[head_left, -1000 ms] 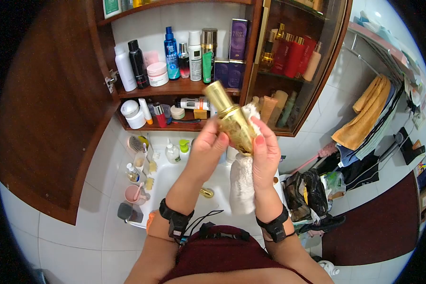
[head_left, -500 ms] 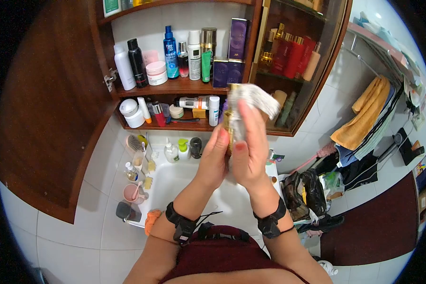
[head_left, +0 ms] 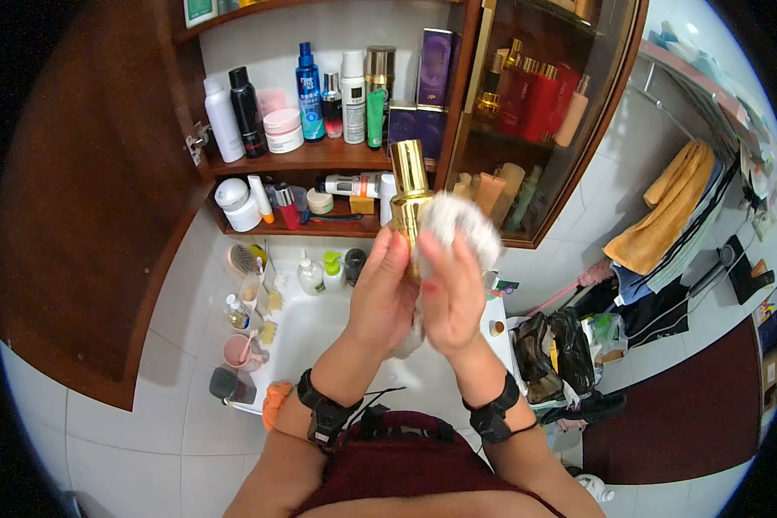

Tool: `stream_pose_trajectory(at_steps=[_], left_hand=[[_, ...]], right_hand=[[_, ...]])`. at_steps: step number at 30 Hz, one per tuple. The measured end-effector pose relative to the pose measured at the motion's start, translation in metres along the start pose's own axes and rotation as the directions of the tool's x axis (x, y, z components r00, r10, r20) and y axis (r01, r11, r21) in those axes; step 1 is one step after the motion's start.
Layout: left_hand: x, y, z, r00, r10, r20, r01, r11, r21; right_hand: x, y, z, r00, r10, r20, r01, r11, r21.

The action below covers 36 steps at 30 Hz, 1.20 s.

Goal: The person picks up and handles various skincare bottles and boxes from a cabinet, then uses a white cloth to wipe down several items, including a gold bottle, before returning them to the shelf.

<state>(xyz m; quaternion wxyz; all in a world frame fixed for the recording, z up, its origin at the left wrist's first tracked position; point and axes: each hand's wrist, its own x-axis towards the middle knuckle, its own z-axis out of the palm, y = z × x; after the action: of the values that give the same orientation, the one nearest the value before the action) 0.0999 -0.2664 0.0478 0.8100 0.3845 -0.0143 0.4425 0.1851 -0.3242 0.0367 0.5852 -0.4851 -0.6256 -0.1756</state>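
Observation:
My left hand (head_left: pixel 380 289) grips a gold bottle (head_left: pixel 407 186) upright in front of the cabinet, its gold cap pointing up. A white fluffy cloth (head_left: pixel 454 226) is pressed against the bottle's right side by my right hand (head_left: pixel 451 298), and the cloth hides the bottle's lower body. Both wrists wear black bands. The hands are raised above the white sink (head_left: pixel 319 332).
An open wooden cabinet (head_left: pixel 319 160) holds several bottles, jars and boxes on two shelves; its door (head_left: pixel 86 190) swings out to the left. A glass-fronted section (head_left: pixel 535 95) stands on the right. Toiletries line the sink's rim. Towels (head_left: pixel 665 207) hang at right.
The cloth slid down from over the cap to the bottle's side, so the gold cap shows again. The bottle went from tilted to upright and both hands shifted slightly left.

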Motion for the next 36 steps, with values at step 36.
stream_pose_trajectory(at_steps=[36], left_hand=[[-0.004,-0.001,-0.014,0.987,-0.111,0.114,0.143,0.934,-0.326]], right_hand=[[0.008,0.012,0.011,0.97,-0.1,-0.222,0.194,0.867,0.459]])
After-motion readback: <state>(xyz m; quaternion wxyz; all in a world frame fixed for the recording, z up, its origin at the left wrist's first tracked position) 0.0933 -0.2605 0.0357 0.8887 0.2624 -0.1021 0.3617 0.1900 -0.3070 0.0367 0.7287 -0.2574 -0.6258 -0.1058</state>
